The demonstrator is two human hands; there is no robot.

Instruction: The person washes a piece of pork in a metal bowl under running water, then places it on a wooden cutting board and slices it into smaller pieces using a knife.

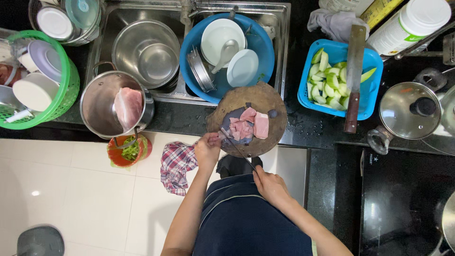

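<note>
Right, my left hand point(207, 150) sits at the near edge of the round dark wooden chopping board point(272, 97), fingers bunched together and pinched down on the near end of the raw pink pork slices point(248, 126). Whether the fingertips grip the meat or just press it, can't tell, too small. My right hand point(270, 184) is closed in a fist round the handle of the thin dark-bladed knife point(238, 150), fingers wrapped tight, no gap showing. Blade runs from those fingers up and left, tip ending right beside my left fingertips at the meat edge.

Meat lies in a few flat pieces mid-board, just past my left fingers. Beyond the board, further from both hands, the blue round plastic basin point(265, 47) sits in the steel sink point(279, 14), loaded with white bowls and a ladle. Left of my left fingers, well apart: a steel pot point(95, 102) with one large slab of raw pork point(128, 106) inside. Right of my right fingers, well apart: a blue square plastic basket point(372, 66) of green cut melon pieces point(327, 83), with a wooden-handled cleaver point(354, 71) laid across it. Further right a glass pot lid point(403, 106). Green plastic basket point(66, 76) of white dishes far left. A checked cloth point(176, 163) lies on the floor below my left wrist.
</note>
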